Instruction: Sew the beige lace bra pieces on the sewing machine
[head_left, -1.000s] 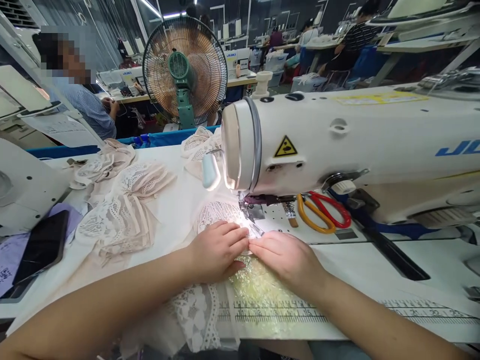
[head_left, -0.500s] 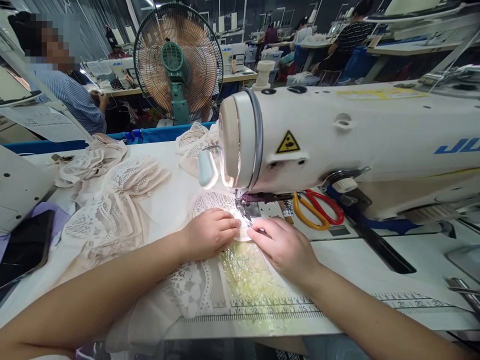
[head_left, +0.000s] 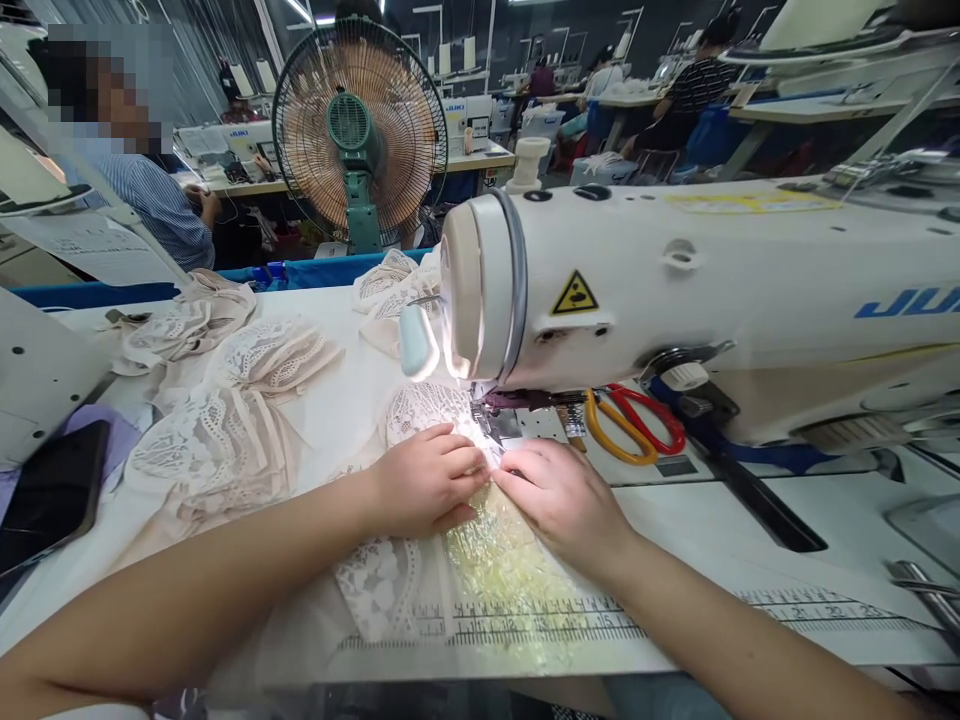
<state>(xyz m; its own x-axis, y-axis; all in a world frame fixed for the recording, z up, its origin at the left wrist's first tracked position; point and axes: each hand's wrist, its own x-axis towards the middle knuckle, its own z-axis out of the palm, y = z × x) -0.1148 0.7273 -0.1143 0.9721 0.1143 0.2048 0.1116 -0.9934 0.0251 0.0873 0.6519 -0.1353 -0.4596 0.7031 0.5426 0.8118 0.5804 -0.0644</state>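
Note:
Pale pink lace fabric (head_left: pixel 429 403) lies under the needle area of a white sewing machine (head_left: pixel 615 270), lit by its lamp. My left hand (head_left: pixel 429 482) rests over the lace just in front of the presser foot, its fingers bent and closed on the cloth. Close beside it, my right hand (head_left: pixel 561 505) pinches the fabric's edge between thumb and forefinger. The fingertips of both hands nearly meet. More of the lace piece hangs below my left forearm towards the table's front edge. What lies beneath my fingers is hidden.
Stacked lace pieces (head_left: pixel 217 440) lie at left, near a black phone (head_left: pixel 56 500). Scissors with yellow and red handles (head_left: pixel 630 428) lie under the machine arm. A printed ruler (head_left: pixel 540 622) runs along the front edge. Behind stand a fan (head_left: pixel 360 130) and a seated person (head_left: pixel 150 200).
Both hands stay on the lace by the needle. My left hand sits slightly lower and my right fingers have moved slightly left, closer to it. The view has shifted a little.

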